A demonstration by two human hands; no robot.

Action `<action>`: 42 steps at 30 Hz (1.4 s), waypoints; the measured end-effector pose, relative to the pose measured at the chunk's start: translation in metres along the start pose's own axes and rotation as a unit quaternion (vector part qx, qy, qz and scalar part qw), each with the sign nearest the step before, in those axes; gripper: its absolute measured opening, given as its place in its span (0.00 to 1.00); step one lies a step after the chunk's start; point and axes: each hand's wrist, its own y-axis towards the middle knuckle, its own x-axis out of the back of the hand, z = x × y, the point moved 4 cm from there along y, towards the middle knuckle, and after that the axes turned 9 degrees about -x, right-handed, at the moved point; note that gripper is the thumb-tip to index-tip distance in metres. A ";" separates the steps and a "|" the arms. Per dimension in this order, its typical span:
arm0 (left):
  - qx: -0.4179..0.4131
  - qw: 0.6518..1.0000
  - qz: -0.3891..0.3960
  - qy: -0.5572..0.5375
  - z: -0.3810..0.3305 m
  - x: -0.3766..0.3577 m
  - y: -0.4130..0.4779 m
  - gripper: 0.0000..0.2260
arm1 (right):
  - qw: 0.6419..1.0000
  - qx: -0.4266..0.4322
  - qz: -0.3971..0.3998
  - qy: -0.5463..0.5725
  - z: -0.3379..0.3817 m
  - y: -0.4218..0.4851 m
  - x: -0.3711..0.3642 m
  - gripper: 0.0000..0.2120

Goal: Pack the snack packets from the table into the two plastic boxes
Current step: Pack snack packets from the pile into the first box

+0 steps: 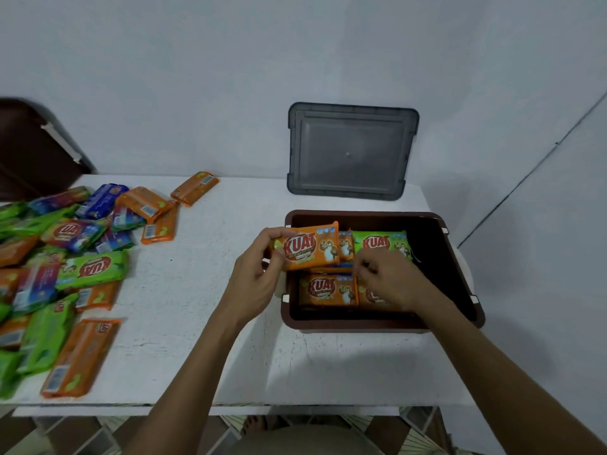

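My left hand pinched the orange packet by its left end, its long axis running rightward over the brown box. My right hand curled among the packed packets; I couldn't tell whether it gripped one.

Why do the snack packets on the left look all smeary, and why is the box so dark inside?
Head view: the loose packets near the left edge are smeared and stretched, likely by the wide-angle lens; the orange packet in the left hand is sharp enough to read. Head view: the light is dim, so the brown box looks black along its right inside wall.
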 end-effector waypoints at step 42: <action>-0.059 0.963 -0.021 0.264 0.057 0.071 0.005 0.11 | 0.991 0.099 -0.081 0.038 0.115 0.047 0.007 0.10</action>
